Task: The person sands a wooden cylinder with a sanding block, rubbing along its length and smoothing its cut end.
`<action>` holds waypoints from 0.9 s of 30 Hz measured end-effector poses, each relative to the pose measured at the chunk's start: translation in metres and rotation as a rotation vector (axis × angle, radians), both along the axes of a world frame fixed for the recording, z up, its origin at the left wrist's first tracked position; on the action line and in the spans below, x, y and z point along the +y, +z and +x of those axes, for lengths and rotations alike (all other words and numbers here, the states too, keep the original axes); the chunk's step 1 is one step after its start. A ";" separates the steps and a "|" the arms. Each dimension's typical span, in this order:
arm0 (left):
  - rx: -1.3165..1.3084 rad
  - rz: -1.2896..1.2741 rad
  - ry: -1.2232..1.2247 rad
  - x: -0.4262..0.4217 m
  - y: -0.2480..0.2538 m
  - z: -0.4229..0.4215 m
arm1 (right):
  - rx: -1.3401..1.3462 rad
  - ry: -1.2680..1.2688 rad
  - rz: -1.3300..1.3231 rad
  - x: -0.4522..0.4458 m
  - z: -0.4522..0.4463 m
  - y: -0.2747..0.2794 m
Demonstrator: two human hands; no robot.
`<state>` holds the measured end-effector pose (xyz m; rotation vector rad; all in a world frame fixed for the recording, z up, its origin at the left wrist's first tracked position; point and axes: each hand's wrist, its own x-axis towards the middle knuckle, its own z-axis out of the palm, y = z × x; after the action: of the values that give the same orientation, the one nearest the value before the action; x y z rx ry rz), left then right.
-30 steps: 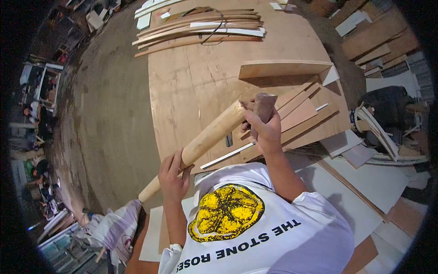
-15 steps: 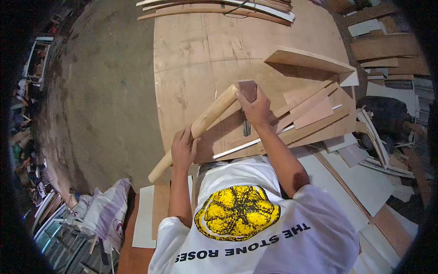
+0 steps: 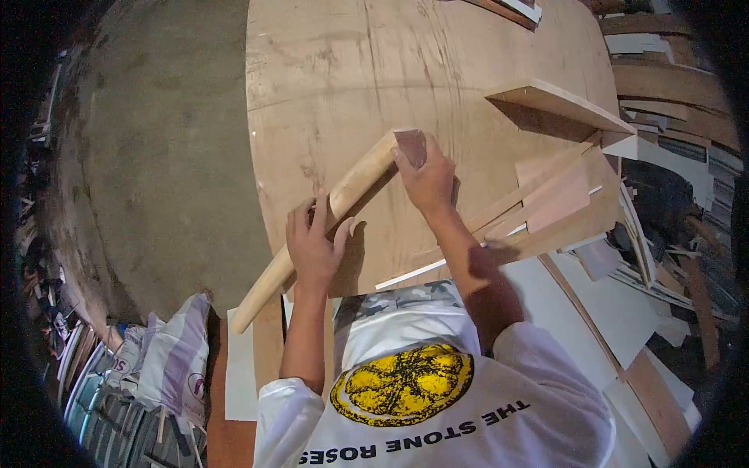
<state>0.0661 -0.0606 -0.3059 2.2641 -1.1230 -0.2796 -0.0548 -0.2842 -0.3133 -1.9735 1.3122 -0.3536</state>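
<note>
A round, pale wooden pole [image 3: 363, 181] lies slantwise over the near left edge of the plywood table [image 3: 335, 101], its lower end sticking out past the edge. My left hand [image 3: 314, 242] rests against the middle of the pole, fingers spread. At the pole's upper end, my right hand [image 3: 427, 175] grips a piece of brown sandpaper [image 3: 410, 147], which touches the pole's end. The fingertips behind the sandpaper are partly hidden.
An angled wooden board piece [image 3: 558, 105] stands on the table at the right. Thin strips and flat offcuts [image 3: 558, 199] lie below it. White sheets [image 3: 597, 304] are stacked at lower right. A white sack [image 3: 175, 359] sits on the floor at lower left.
The view has shifted toward the table's near part. The sandpaper has come from beside the pole onto its upper end. My left hand's fingers have spread from around the pole.
</note>
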 end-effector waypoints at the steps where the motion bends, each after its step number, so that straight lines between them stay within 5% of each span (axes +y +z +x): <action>1: -0.009 -0.019 0.004 -0.009 0.001 -0.001 | -0.002 0.011 0.015 0.000 0.002 0.006; 4: 0.025 -0.025 0.033 -0.037 0.007 -0.016 | 0.071 0.044 -0.300 0.002 -0.009 0.024; 11: -0.068 0.007 0.045 -0.050 -0.002 -0.036 | 0.026 0.447 -0.370 0.028 -0.018 0.031; 17: -0.069 0.026 0.058 -0.057 0.011 -0.048 | 0.002 0.190 -0.423 -0.014 -0.017 0.036; 23: -0.073 0.003 0.025 -0.057 0.001 -0.042 | -0.077 0.612 -0.313 0.008 -0.023 0.031; 27: -0.038 0.023 0.034 -0.060 0.001 -0.036 | -0.149 0.280 -0.349 -0.023 -0.012 0.020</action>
<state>0.0297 -0.1209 -0.3049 2.3153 -1.1043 -0.2378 -0.0663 -0.3076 -0.2936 -2.3330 0.9090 -0.6119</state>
